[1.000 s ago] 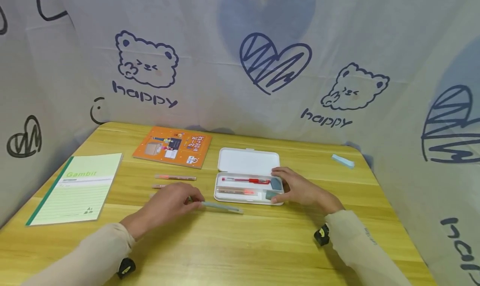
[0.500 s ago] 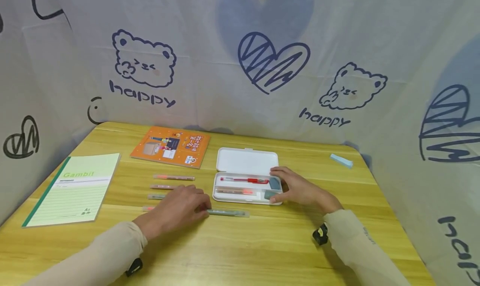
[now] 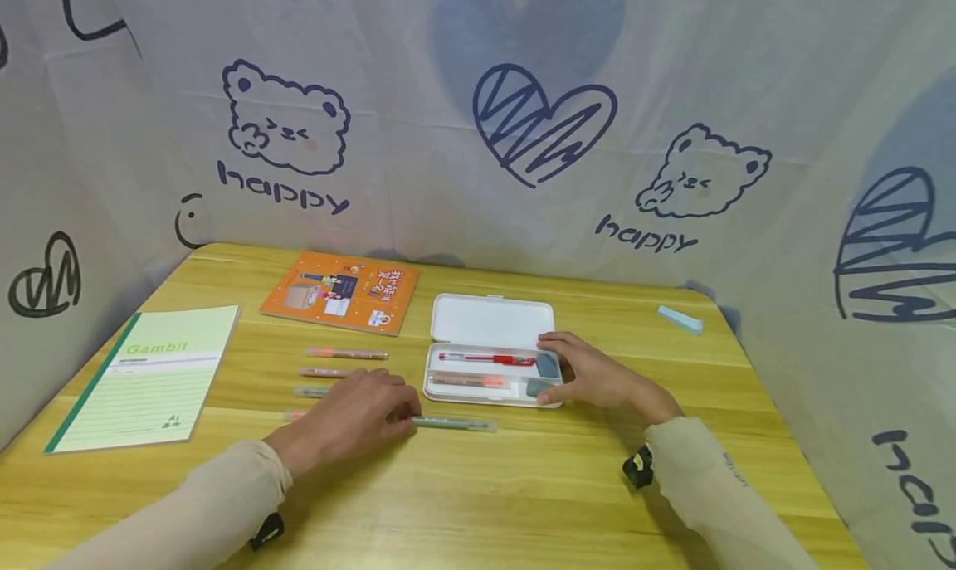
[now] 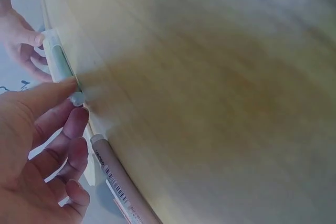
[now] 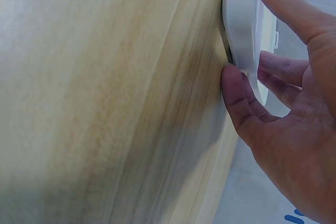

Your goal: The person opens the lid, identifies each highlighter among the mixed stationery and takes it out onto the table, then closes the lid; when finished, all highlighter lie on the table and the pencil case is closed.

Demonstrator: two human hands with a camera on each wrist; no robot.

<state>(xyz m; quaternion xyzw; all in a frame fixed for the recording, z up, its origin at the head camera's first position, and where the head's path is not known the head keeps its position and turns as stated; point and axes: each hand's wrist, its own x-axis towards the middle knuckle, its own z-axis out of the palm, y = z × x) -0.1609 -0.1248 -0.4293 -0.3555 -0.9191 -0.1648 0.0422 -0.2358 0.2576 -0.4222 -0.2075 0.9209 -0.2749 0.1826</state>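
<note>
My left hand [image 3: 354, 421] pinches one end of a grey-green marker [image 3: 456, 424] between thumb and index finger, low over the table. Its other end points toward the white pencil case [image 3: 493, 321], which lies with its lid up. Inside the case are a red pen [image 3: 485, 358], a marker with an orange-red end [image 3: 466, 380] and dark grey-green pieces at the right end. My right hand [image 3: 597, 375] grips the case's right end, thumb at the near side and fingers farther back. In the right wrist view, fingers curl around the case's white edge [image 5: 241, 30].
Several markers [image 3: 347, 354] lie in a column left of the case, partly hidden by my left hand. Behind them is an orange booklet [image 3: 339, 292]. A pale green notebook [image 3: 149, 379] lies far left, and a light blue strip [image 3: 680, 320] at the far right.
My left hand has moved slightly right and nearer the front with the marker, uncovering more markers behind it. It is still over the last half second. The right hand stays on the pencil case.
</note>
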